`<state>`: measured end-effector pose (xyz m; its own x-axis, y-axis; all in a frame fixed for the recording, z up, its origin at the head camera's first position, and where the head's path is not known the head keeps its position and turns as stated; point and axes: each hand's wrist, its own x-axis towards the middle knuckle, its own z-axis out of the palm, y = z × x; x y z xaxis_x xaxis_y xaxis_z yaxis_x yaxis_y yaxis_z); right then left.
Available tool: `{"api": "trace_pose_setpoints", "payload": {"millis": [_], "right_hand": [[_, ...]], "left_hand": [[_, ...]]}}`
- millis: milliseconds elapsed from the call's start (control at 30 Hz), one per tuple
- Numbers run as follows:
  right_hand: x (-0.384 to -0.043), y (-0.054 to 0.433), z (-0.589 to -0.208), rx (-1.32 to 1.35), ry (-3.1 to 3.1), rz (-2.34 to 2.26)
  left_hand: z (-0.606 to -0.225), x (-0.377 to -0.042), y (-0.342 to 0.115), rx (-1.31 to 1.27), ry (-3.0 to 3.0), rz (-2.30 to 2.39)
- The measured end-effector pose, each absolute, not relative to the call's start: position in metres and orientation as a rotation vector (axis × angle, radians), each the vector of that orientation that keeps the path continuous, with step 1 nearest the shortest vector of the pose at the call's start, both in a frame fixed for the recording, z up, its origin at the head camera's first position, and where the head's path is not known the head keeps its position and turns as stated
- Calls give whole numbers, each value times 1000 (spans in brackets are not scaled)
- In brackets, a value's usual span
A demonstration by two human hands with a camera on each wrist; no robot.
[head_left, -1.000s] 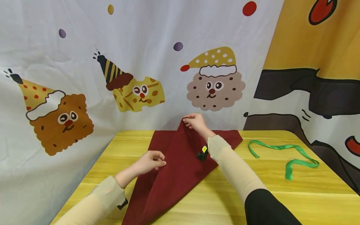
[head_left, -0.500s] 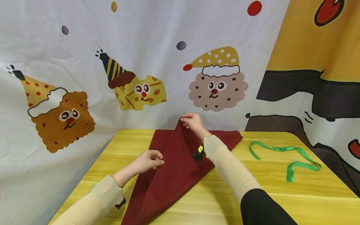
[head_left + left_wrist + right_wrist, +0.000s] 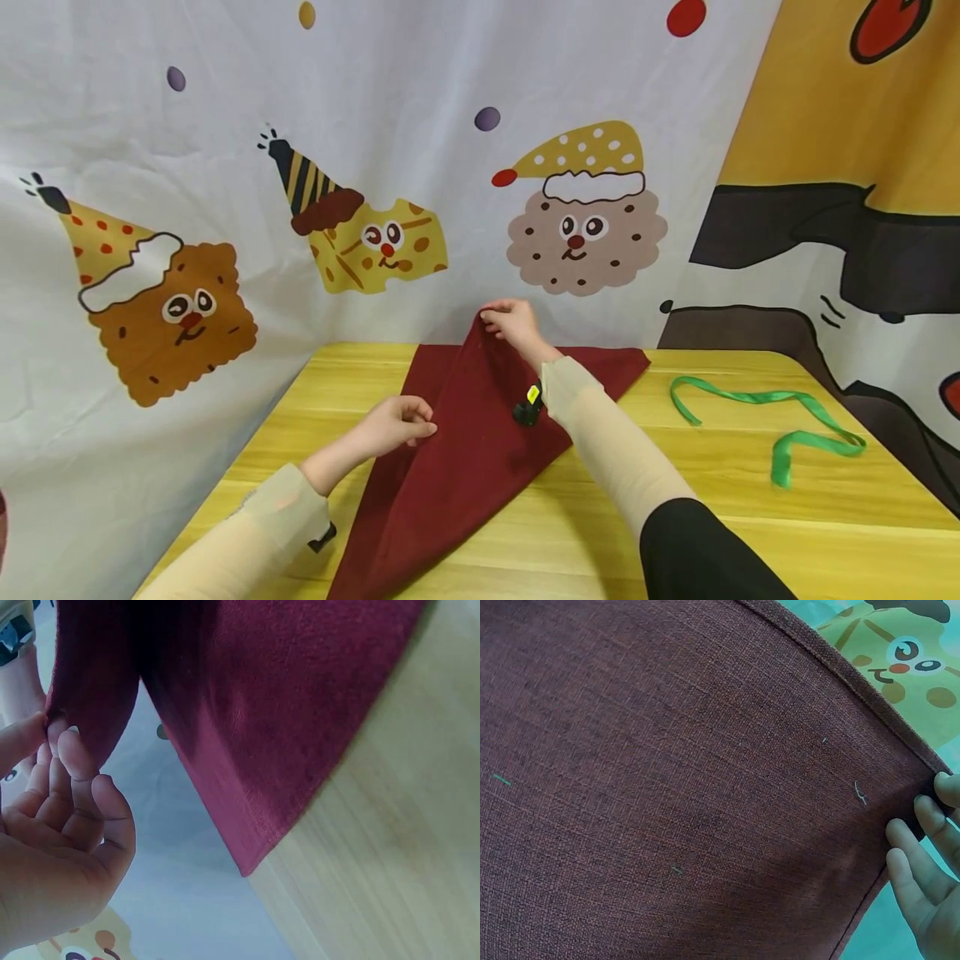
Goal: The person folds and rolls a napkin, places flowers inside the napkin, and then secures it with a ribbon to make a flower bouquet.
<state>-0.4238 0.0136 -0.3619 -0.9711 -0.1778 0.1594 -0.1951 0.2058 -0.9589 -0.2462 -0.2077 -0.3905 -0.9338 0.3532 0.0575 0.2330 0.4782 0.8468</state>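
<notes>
A dark red hemmed cloth (image 3: 487, 467) lies on the wooden table, with one corner lifted into a peak at the far side. My right hand (image 3: 512, 323) pinches that raised corner between thumb and fingers; in the right wrist view the cloth (image 3: 667, 765) hangs from its fingertips and carries a few loose green threads. Lower and to the left, my left hand (image 3: 397, 423) pinches the edge of the lifted part. Its thumb and index finger meet at the edge of the cloth (image 3: 97, 667) in the left wrist view, while the other fingers are bent loosely.
A green ribbon (image 3: 750, 396) lies in a loose curve on the right part of the table (image 3: 847, 542). Behind the far edge hangs a white curtain (image 3: 390, 75) with printed cartoon biscuits and cheese.
The raised corner and both hands have shifted slightly left relative to the curtain. The head view has turned a little, so the background and ribbon appear farther right. Both grips look unchanged.
</notes>
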Motion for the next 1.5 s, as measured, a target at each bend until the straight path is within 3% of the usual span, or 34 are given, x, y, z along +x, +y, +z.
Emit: {"api": "trace_pose_setpoints", "payload": {"millis": [1500], "right_hand": [[-441, -9, -368, 466, -2283, 2153]], "left_hand": [[-408, -269, -240, 344, 2846, 1247]]}}
